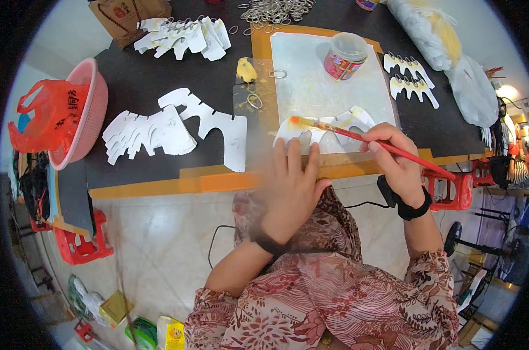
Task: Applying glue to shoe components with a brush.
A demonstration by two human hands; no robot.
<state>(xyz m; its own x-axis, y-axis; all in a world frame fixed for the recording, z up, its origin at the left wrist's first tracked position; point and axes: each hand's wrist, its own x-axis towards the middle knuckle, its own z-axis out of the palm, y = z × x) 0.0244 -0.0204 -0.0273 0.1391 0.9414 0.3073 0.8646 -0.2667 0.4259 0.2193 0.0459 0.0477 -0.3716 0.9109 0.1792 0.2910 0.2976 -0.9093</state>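
The right hand (400,156) is closed around a red-handled paintbrush (369,140), its yellowed bristles resting on a white cut-out paper shape (340,125) that lies on a grey mat (311,87) at the near edge of the black desk (142,87). The left hand (291,186) lies open and flat, fingers spread, pressing that shape's near edge and holding nothing. Farther back on the mat stands a clear-lidded round jar with a red label (344,56), contents unclear, while a pink plastic basket (92,111) at the desk's left end holds a red plastic bag (51,114).
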